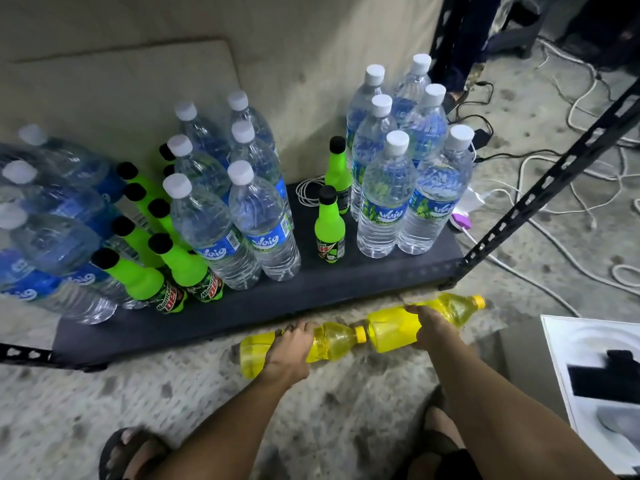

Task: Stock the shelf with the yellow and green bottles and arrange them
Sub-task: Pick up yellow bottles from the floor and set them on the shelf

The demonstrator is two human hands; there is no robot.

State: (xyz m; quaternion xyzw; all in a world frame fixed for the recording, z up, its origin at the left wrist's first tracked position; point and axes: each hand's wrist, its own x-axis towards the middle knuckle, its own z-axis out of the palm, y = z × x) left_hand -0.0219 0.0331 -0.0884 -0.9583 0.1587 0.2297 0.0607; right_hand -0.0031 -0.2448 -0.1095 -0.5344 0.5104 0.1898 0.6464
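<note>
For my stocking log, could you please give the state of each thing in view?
Left yellow bottle: capped, lying sideways, gripped by left hand.
Right yellow bottle: capped, sideways, gripped by right hand.
Green bottles: capped, upright on shelf.
Water bottles: capped, upright, full.

Bare shelf (381, 271) lies around the front green bottle (329, 233), walled both sides by water bottles (384, 209).

A speckled concrete floor (346, 410) spreads before a beige wall (311, 36); right of that wall, white cables (568, 188) tangle across the floor.
</note>
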